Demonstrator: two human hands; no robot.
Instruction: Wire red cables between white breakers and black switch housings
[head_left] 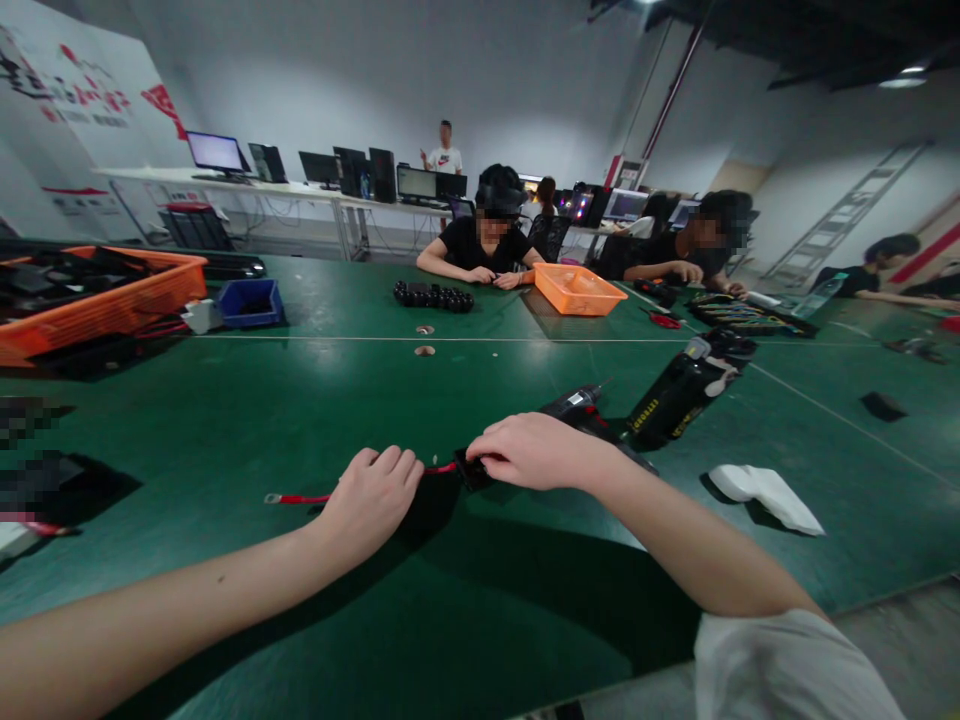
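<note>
My left hand (375,500) is closed around a red cable (304,499) just above the green table. A metal ring terminal (273,498) ends the cable on the left, and its other end runs into a small black box-like part (474,470). Fingers of my right hand (529,452) are bent onto that black part and grip it from the right, hiding some of it. Behind my right hand lies a black power drill (574,402), partly covered by the hand.
A black bottle (679,395) stands tilted in view beyond the drill. White crumpled material (769,495) lies at right. An orange basket (169,290) of black parts and a blue bin (250,303) are at left. Co-workers sit across the table (337,380) by an orange tray (577,290).
</note>
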